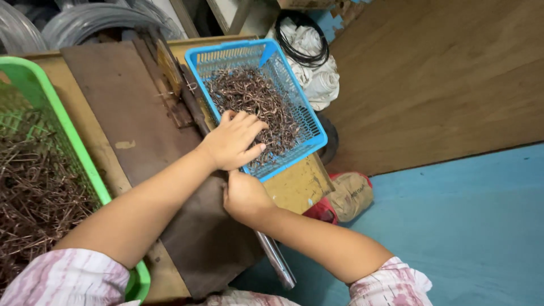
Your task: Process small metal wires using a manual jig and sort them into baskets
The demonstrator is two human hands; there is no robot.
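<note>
I see one package only: a tan sack [350, 195] with red trim, slumped on the floor just right of my right hand [245, 196], below the bench edge. No labels, signs, screens.

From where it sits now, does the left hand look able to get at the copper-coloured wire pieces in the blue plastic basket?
Probably yes. The left hand already reaches over the low rim of the blue plastic basket, fingers on the copper-coloured wire pieces. The basket is open-topped and nothing covers the pile.
</note>
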